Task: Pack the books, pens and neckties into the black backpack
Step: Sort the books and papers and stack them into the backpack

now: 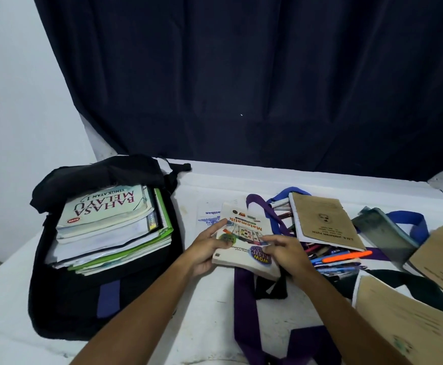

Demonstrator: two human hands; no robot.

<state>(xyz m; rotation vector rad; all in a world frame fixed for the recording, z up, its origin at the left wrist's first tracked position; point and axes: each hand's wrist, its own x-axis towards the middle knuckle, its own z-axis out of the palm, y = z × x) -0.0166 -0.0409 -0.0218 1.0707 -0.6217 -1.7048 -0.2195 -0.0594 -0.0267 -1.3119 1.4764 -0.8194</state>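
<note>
Black backpack (65, 299) open w/ book stack (109, 227) inside; left hand (204, 248) & right hand (286, 254) both grip Matematik book (244, 233)

the white textbook (104, 209) topping the stack in the open black backpack (65, 299) reads "bahasa melayu" and "tingkatan 1", upside down from here. the colourful paperback workbook (244, 233) says "matematik" in red and "wow" in yellow. the white sheet (208, 214) beneath shows blue letters "atihan"; print on the brown exercise book (323, 222) is too small to read.
</note>
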